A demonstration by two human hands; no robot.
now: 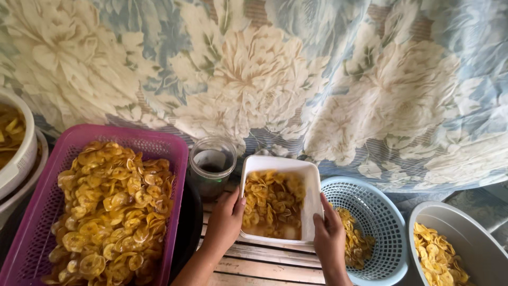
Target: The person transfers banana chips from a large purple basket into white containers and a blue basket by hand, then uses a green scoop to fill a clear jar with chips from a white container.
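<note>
White plastic tub of brittle banana chips in liquid: left hand and right hand are gripping its side rims, fingers closed; likely slippery, spill-prone.

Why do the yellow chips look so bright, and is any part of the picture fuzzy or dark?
Head view: soft daylight falls evenly on the banana chips in the purple basket, so they look bright and sharp; the flowered cloth looks slightly soft; it gets darkest beside the clear jar; both hands, left and right, look crisp on the white tub, with no blur.
</note>
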